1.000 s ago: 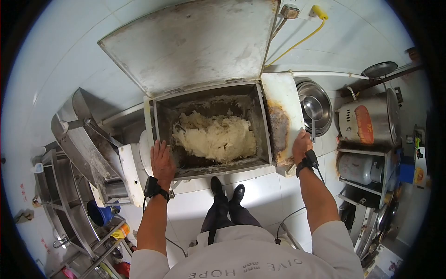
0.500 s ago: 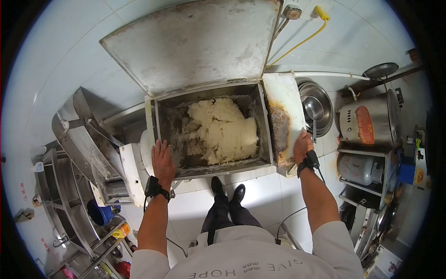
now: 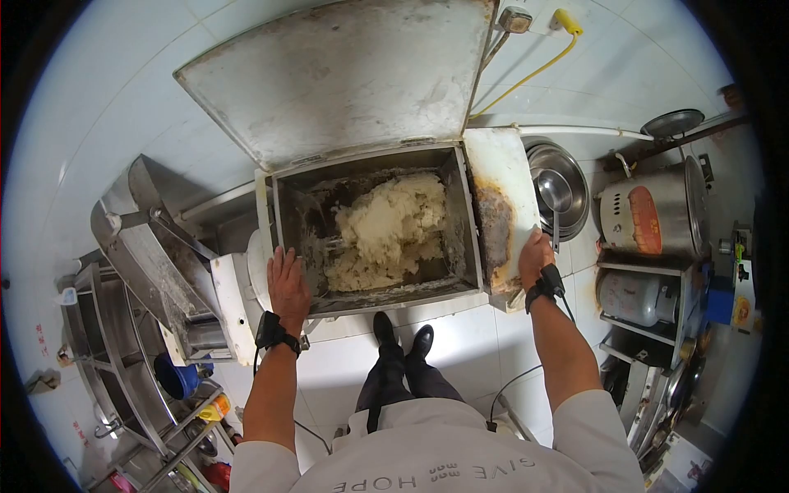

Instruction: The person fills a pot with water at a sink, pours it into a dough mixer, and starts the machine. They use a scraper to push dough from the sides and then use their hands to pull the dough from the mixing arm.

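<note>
A dough mixer's steel tub (image 3: 283, 197) is in front of me, its hinged lid (image 3: 345, 78) raised. Inside sits a ragged, pale mass of dough (image 3: 390, 218), with looser crumbly bits at its near side. My left hand (image 3: 289, 287) rests on the tub's near left corner, fingers stretched out and a little spread. At the outer edge of the rust-stained right housing (image 3: 501, 172), my right hand (image 3: 536, 263) has its fingers bent round the edge; the fingertips are partly hidden. Both wrists carry a strapped black device.
Nested metal bowls (image 3: 559, 185) lie beyond the right housing. A large steel pot (image 3: 653, 209) stands above a gas cylinder (image 3: 637, 297) on the right. At left are a dough-sheeting machine (image 3: 160, 246) and a metal rack (image 3: 107, 329). A yellow cable (image 3: 534, 76) runs along the wall.
The dough has turned over and shifted inside the tub, going from a smoother, flatter lump to a rougher, broken heap. Both my hands stay in place.
</note>
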The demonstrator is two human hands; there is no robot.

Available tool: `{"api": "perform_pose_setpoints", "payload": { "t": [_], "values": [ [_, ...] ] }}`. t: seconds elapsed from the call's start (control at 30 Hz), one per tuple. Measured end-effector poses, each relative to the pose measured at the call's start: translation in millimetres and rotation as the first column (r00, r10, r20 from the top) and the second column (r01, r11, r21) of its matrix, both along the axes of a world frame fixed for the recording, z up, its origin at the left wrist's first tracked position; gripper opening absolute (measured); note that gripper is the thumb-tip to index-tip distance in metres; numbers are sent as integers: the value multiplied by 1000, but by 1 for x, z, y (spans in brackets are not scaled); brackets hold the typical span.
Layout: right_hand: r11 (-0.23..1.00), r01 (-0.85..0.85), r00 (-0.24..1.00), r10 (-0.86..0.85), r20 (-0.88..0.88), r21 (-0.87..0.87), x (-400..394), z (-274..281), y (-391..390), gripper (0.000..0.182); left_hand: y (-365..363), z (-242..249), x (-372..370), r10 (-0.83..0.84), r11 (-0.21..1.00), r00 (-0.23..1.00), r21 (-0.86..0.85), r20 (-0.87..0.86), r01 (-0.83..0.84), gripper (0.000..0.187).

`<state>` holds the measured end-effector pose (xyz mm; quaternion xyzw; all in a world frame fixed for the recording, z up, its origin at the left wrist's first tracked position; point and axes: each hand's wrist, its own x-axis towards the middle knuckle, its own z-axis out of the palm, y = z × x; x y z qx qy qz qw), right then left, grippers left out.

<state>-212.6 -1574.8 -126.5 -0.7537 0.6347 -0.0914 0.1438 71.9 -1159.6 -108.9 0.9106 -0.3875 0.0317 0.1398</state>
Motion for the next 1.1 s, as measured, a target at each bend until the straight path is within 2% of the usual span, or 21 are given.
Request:
{"api": "perform_pose_setpoints", "payload": {
  "t": [1.1],
  "values": [
    [1000,22,1000,-22,-21,15,1,1,0,48,-4,4,-1,-3,1000,1000,-10,7,3,25]
  ]
}}
